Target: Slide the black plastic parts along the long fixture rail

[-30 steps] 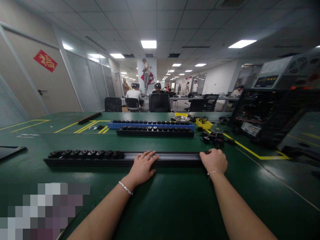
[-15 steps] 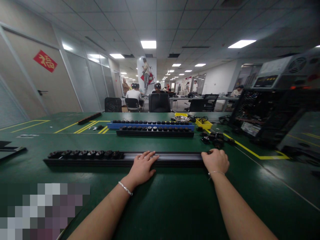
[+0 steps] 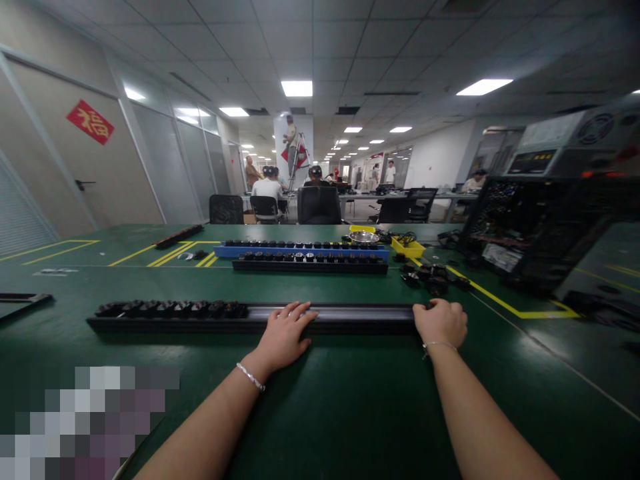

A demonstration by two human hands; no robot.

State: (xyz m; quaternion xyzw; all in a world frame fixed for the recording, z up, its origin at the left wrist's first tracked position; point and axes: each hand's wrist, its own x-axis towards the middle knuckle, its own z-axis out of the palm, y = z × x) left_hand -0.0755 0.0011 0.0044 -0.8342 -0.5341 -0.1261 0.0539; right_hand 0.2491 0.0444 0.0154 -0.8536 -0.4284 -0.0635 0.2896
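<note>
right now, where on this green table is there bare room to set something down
Bare green table between the left hand and right hand, this side of the near rail. Another clear strip between it and the far black rail. Crowded: loose black parts and yellow bin beyond the right hand.

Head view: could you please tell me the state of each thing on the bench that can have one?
long black rail: lying flat, with seated parts in its left stretch only.
left hand: open, palm resting on the rail's middle.
right hand: curled shut over the rail's right end.
blue rail: filled end to end.
loose black parts: heaped, unseated.
</note>
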